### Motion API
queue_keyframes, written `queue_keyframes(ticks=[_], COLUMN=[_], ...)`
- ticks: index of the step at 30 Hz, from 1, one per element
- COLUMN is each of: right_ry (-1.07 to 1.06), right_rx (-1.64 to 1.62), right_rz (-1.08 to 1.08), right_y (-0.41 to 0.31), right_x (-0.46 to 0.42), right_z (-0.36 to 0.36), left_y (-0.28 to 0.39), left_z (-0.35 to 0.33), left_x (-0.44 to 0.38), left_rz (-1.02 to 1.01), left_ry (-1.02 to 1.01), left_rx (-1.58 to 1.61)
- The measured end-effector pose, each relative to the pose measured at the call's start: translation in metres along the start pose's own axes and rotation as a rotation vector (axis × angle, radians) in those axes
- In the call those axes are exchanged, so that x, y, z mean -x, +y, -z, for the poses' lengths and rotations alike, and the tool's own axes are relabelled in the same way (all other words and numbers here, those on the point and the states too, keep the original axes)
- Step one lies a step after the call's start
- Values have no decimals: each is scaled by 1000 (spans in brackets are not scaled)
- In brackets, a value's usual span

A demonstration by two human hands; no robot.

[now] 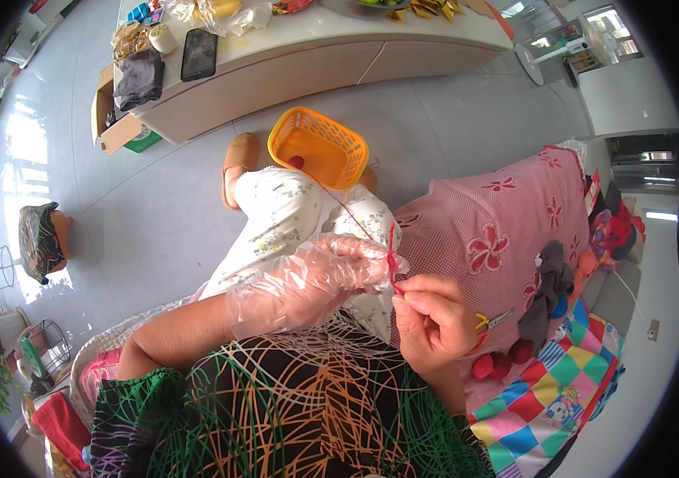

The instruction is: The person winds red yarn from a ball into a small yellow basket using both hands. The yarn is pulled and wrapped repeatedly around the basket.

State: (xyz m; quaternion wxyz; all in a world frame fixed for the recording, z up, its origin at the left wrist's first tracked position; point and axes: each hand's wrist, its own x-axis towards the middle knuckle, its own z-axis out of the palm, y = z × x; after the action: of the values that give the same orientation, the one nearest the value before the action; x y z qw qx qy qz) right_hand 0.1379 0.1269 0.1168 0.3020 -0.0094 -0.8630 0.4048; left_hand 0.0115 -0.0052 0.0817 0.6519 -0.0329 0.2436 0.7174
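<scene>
My left hand [339, 269], in a clear plastic glove, pinches a small strip of red yarn work [391, 257] between thumb and fingers. The bare fingers of my right hand [435, 316] pinch the lower end of the same red piece, close to the left fingertips. A thin strand of red yarn [348, 209] runs from the left hand down to an orange plastic basket [318, 116] on the floor between my feet. Inside the basket lies a small dark red ball of yarn [296, 162]. Whether a hook or needle is in my fingers cannot be told.
Scissors [500, 318] and red yarn balls [499, 365] lie on the pink flowered sofa cover [459, 209] to my right, beside a patchwork cloth [542, 400]. Ahead is a low cabinet [291, 66] bearing a phone [199, 55] and bags. A stool [43, 239] stands at left.
</scene>
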Motion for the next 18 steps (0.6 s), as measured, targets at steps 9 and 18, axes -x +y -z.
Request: queue_keyframes(ticks=[9,18], right_ry=[18,-43], right_rx=[-33,-31], right_rz=[-118,-224], right_y=[1,-3], right_x=[6,4], right_z=[1,5], left_y=[2,6], left_z=[1,0], left_x=[2,4], left_rz=[-58,-118], left_ry=[39,66], left_rx=[-34,-102])
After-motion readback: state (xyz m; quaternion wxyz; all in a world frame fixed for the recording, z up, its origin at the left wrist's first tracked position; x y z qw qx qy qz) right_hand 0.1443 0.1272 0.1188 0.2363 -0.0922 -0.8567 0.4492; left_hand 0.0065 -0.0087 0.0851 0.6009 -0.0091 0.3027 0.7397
